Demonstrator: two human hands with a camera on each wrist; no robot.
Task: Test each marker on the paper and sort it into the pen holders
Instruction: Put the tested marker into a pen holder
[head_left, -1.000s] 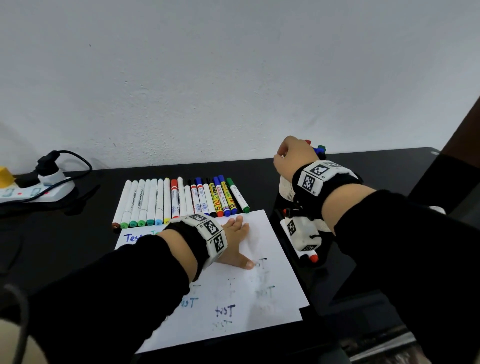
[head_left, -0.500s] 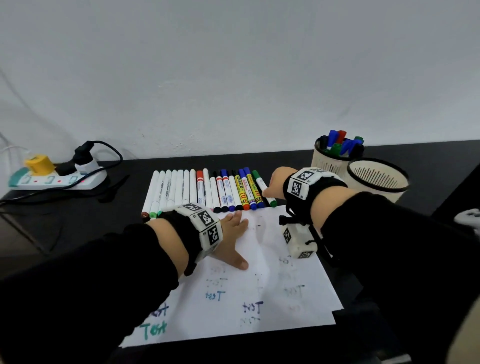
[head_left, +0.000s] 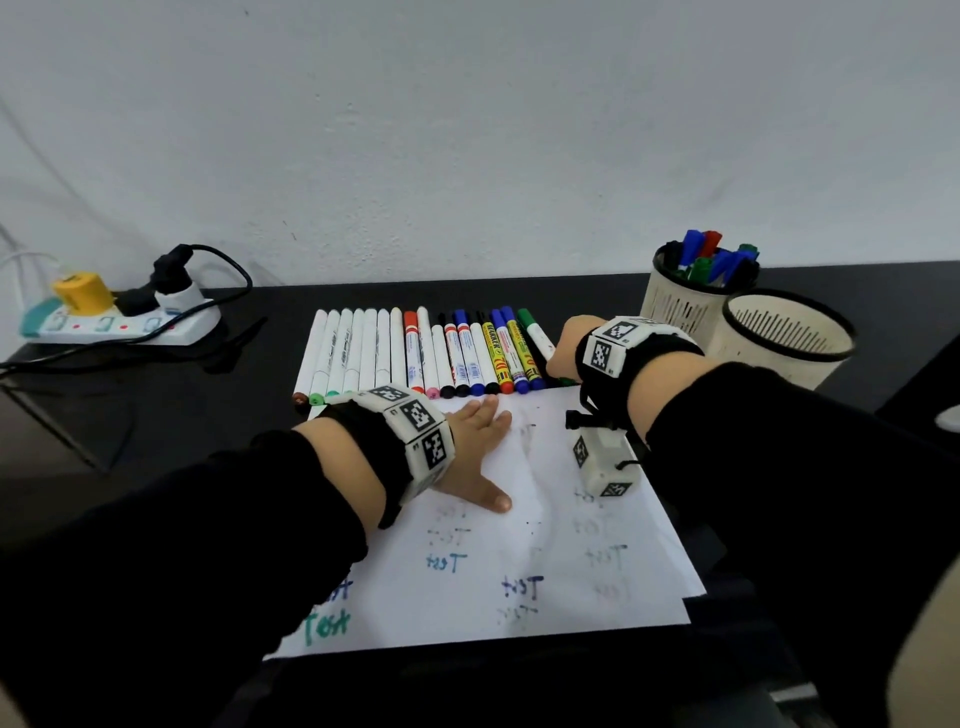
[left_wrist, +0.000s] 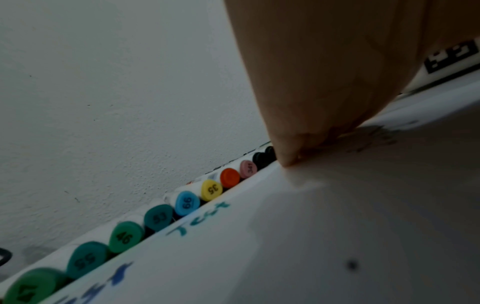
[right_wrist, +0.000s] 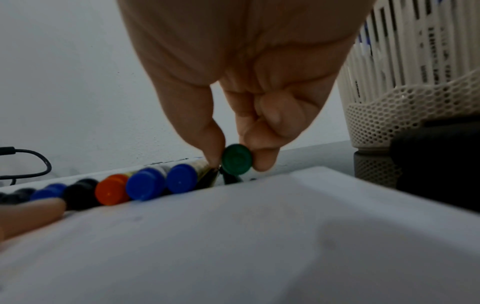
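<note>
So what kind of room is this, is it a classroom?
Probably a desk in a home or office rather than a classroom, though I can't be sure. There's a black table against a bare white wall, a plugged-in power strip, and two pen holders beside the paper.

The right hand (head_left: 563, 347), which one second ago hovers curled at the far pen holder (head_left: 680, 306), now sits at the right end of the marker row. Its thumb and fingers (right_wrist: 262, 148) pinch the green marker (head_left: 535, 335) at its near end. The near end of that marker is raised off the surface (head_left: 182, 415) and angled away from the neighbouring markers.
</note>
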